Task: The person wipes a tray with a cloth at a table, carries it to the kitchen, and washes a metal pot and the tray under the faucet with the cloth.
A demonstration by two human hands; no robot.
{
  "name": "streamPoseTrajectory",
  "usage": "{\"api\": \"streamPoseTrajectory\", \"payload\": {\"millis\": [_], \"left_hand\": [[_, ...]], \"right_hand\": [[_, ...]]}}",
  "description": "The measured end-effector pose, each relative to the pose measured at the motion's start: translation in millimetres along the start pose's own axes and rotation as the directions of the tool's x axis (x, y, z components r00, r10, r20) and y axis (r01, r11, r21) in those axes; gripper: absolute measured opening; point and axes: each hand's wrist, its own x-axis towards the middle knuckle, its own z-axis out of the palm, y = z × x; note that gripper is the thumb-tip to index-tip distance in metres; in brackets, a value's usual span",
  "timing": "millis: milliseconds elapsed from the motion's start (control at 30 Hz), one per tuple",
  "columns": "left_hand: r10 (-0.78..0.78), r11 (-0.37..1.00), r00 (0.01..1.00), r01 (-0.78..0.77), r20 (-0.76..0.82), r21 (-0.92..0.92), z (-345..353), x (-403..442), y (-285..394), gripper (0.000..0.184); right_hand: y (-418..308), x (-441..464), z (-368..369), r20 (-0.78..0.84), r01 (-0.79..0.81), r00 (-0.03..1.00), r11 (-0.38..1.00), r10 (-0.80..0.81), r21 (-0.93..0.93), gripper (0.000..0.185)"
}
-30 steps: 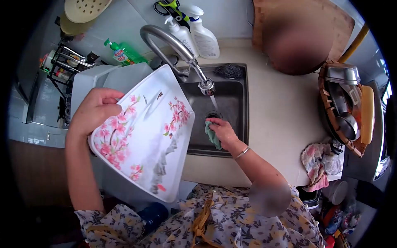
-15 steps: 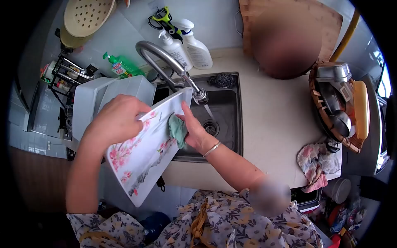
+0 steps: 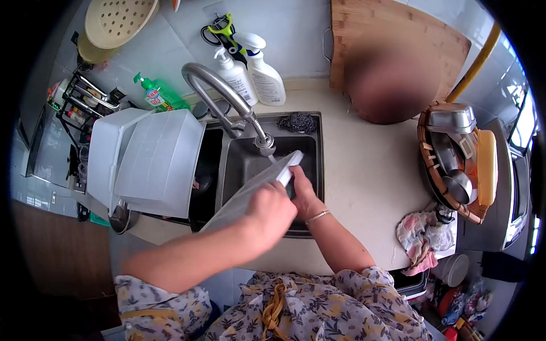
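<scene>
A thin white board (image 3: 245,196) is tilted steeply over the sink (image 3: 319,170), its upper end just under the tap's spout (image 3: 264,143). My left hand (image 3: 267,215) is closed on the board's near side, close to its upper end, and looks slightly blurred. On the other side, my right hand (image 3: 305,196), with a bracelet at the wrist, presses against the board by its corner. A bit of green cloth (image 3: 291,188) shows between that hand and the board; most of it is hidden. The board's flower-printed face is turned out of sight.
White plastic bins (image 3: 162,159) stand left of the sink. A green pump bottle (image 3: 161,94), a white pump bottle (image 3: 236,77) and a spray bottle (image 3: 266,79) line the wall. A dark scrubber (image 3: 297,123) lies at the sink's back. A basket of metalware (image 3: 435,165) sits right.
The board has swung from showing its pink-flowered face to nearly edge-on and moved right over the sink. My left hand has moved right, across toward my right hand.
</scene>
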Motion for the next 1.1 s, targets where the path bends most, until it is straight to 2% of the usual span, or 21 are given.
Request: {"api": "streamPoseTrajectory", "payload": {"millis": [33, 67, 133, 167, 300, 367, 400, 467, 500, 533, 600, 633, 733, 800, 833, 867, 900, 967, 1000, 1067, 1100], "left_hand": [[0.003, 0.999, 1.000, -0.004, 0.014, 0.045, 7.3, 1.4, 16.3, 0.021], [0.003, 0.996, 1.000, -0.005, 0.028, 0.087, 12.7, 2.7, 30.4, 0.022], [-0.029, 0.983, 1.000, 0.030, -0.009, 0.183, 18.7, 2.6, 48.6, 0.024], [-0.024, 0.989, 0.999, 0.029, -0.039, 0.144, 30.2, 5.3, 55.1, 0.024], [-0.068, 0.990, 0.995, 0.076, -0.069, 0.116, 49.8, 9.8, 77.6, 0.026], [-0.095, 0.994, 0.993, 0.098, -0.066, 0.049, 58.4, 14.3, 91.0, 0.026], [-0.117, 0.993, 0.991, 0.116, -0.067, -0.008, 64.8, 17.2, 98.7, 0.027], [-0.134, 0.989, 0.989, 0.130, -0.063, -0.068, 83.3, 20.0, 111.3, 0.028], [-0.103, 0.989, 0.993, 0.096, -0.058, -0.114, 87.5, 19.4, 112.8, 0.029], [-0.068, 0.985, 0.996, 0.058, -0.057, -0.161, 90.7, 17.9, 115.9, 0.030], [-0.111, 0.977, 0.990, 0.092, -0.088, -0.191, 95.9, 16.5, 119.7, 0.029], [-0.110, 0.958, 0.990, 0.082, -0.087, -0.276, 99.6, 15.7, 120.5, 0.029], [-0.085, 0.888, 0.994, 0.042, -0.075, -0.457, 105.4, 9.6, 107.7, 0.029], [-0.062, 0.838, 0.996, 0.018, -0.061, -0.546, 106.4, 0.6, 86.7, 0.030], [-0.082, 0.715, 0.995, 0.019, -0.057, -0.698, 105.8, -5.2, 75.5, 0.032], [-0.097, 0.567, 0.994, 0.015, -0.049, -0.823, 107.9, -14.8, 67.3, 0.034], [-0.098, 0.565, 0.994, 0.024, -0.038, -0.825, 113.5, -29.0, 60.8, 0.034], [-0.423, 0.637, 0.880, 0.119, -0.216, -0.762, 129.3, -58.6, 44.4, 0.038], [-0.426, 0.639, 0.879, 0.125, -0.213, -0.759, 138.9, -74.1, 37.0, 0.038], [-0.576, 0.657, 0.802, 0.339, -0.157, -0.674, 157.8, -96.8, 25.6, 0.037], [-0.584, 0.647, 0.796, 0.341, -0.156, -0.682, 166.7, -97.9, 20.0, 0.037]], "right_hand": [[-6.4, 6.7, -11.7, -0.079, 0.162, 0.974, 0.892, -0.214, -0.422, 0.042], [-14.8, 9.5, -21.5, -0.052, 0.236, 0.902, 0.590, -0.430, -0.772, 0.043], [-28.3, -0.3, -27.9, 0.319, 0.268, 0.730, -0.176, -0.604, -0.947, 0.042], [-30.5, 27.2, -57.5, 0.454, 0.232, 0.747, -0.449, -0.486, -0.863, 0.037], [-46.9, -35.0, -16.8, 0.395, 0.094, 0.816, -0.577, -0.423, -0.811, 0.021], [-38.2, -41.7, -4.8, 0.551, 0.155, 0.681, -0.640, -0.482, -0.752, 0.016], [-37.1, -40.9, -3.7, 0.554, 0.160, 0.688, -0.646, -0.470, -0.747, 0.016], [-33.1, -37.5, -2.1, 0.682, 0.503, 0.616, -0.469, -0.394, -0.726, 0.020], [-33.8, -35.8, -3.5, 0.683, 0.608, 0.679, -0.315, -0.269, -0.728, 0.024], [-32.4, -32.7, -8.5, 0.682, 0.608, 0.686, -0.316, -0.253, -0.729, 0.024], [-28.4, -21.4, -20.5, 0.734, 0.724, 0.675, -0.264, 0.080, -0.637, 0.031], [-26.2, -17.8, -22.7, 0.692, 0.705, 0.708, -0.187, 0.142, -0.684, 0.036], [-15.2, 21.9, -47.2, 0.707, 0.739, 0.666, -0.338, 0.237, -0.583, 0.039], [-6.8, 49.4, -50.9, 0.631, 0.596, 0.769, -0.469, 0.100, -0.652, 0.038], [-5.1, 61.1, -43.9, 0.580, 0.506, 0.812, -0.577, 0.067, -0.641, 0.037], [-1.7, 78.3, -41.8, 0.578, 0.513, 0.812, -0.572, 0.083, -0.639, 0.037], [3.4, 100.9, -43.4, 0.469, 0.338, 0.883, -0.723, 0.022, -0.602, 0.036], [2.9, 128.5, -31.7, 0.380, 0.155, 0.923, -0.838, -0.066, -0.523, 0.036], [2.1, 136.9, -26.6, 0.261, 0.042, 0.941, -0.691, -0.215, -0.721, 0.036], [10.3, 150.8, -28.0, 0.107, -0.079, 0.937, -0.501, -0.333, -0.862, 0.036], [24.2, 163.0, -38.3, 0.374, 0.214, 0.890, -0.486, -0.261, -0.847, 0.037]]}}
